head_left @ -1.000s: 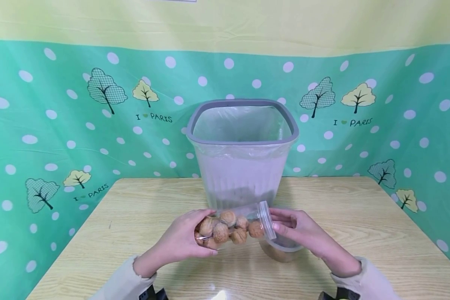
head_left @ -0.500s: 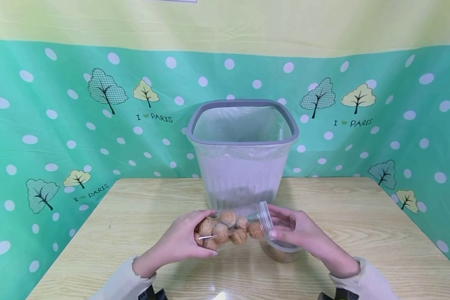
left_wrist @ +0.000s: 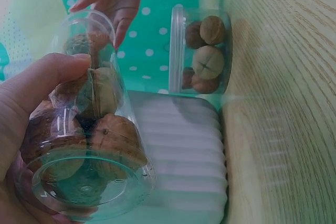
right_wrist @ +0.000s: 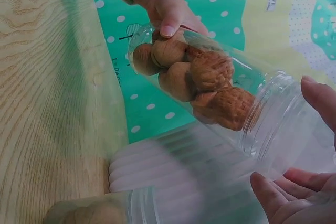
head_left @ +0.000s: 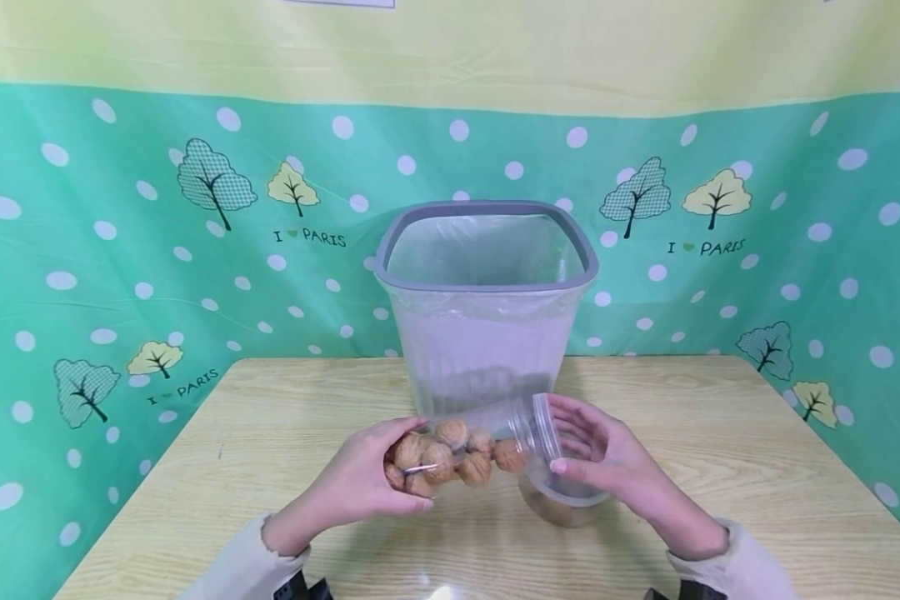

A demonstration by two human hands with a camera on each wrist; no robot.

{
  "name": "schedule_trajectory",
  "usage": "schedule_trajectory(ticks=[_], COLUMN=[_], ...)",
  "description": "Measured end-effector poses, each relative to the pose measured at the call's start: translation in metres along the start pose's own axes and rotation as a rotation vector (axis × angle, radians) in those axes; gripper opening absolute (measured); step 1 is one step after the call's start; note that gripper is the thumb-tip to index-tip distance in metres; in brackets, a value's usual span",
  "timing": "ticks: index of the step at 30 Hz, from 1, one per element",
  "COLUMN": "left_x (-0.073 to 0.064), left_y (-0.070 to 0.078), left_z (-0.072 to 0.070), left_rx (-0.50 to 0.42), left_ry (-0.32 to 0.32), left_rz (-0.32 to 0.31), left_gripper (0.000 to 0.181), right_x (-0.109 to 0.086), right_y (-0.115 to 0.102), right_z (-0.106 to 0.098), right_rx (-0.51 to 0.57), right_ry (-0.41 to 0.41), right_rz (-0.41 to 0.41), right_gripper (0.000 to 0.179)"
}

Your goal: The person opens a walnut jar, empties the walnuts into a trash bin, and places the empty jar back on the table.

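My left hand grips the base end of a clear plastic jar, held tilted above the table with its mouth toward the right. Several walnuts lie inside it. At the mouth end, my right hand holds a clear ridged lid between thumb and fingers. Screw threads show on the jar's neck beside the lid; whether the two still touch, I cannot tell. Behind and below the right hand, a shorter lidded jar with several walnuts stands on the table, partly hidden in the head view.
A pale waste bin with a grey rim and a clear liner stands behind the hands, at the table's back. The wooden table reaches out on both sides. A green dotted curtain hangs behind.
My right hand has moved slightly right with the lid, and more of the jar's neck shows. The left hand still holds the jar almost in the same place.
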State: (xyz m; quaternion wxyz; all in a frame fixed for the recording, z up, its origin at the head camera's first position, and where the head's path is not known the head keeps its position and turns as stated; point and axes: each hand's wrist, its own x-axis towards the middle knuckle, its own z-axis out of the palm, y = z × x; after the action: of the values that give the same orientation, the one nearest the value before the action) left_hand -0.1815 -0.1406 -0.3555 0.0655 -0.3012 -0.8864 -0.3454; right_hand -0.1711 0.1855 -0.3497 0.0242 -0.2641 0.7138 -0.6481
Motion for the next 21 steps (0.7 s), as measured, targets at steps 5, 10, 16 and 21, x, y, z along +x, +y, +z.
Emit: schedule_trajectory(ticks=[5, 10, 16, 21], left_x=[0.000, 0.000, -0.002, -0.003], left_y=[-0.001, -0.001, -0.001, -0.002], left_z=[-0.003, -0.007, -0.013, -0.017], left_rx=[-0.045, -0.082, -0.090, -0.081], left_ry=[0.022, 0.043, 0.055, 0.071], left_rz=[0.001, -0.012, -0.028, -0.022], left_gripper=[0.080, 0.080, 0.081, 0.078], right_x=[-0.004, -0.007, -0.012, -0.016], right_y=[0.002, 0.003, 0.006, 0.010], right_z=[-0.004, -0.005, 0.000, 0.007], right_rx=[0.000, -0.007, -0.028, -0.020], right_ry=[0.010, 0.013, 0.022, 0.002], right_rz=[0.001, 0.005, 0.016, -0.002], right_gripper=[0.065, 0.064, 0.062, 0.061])
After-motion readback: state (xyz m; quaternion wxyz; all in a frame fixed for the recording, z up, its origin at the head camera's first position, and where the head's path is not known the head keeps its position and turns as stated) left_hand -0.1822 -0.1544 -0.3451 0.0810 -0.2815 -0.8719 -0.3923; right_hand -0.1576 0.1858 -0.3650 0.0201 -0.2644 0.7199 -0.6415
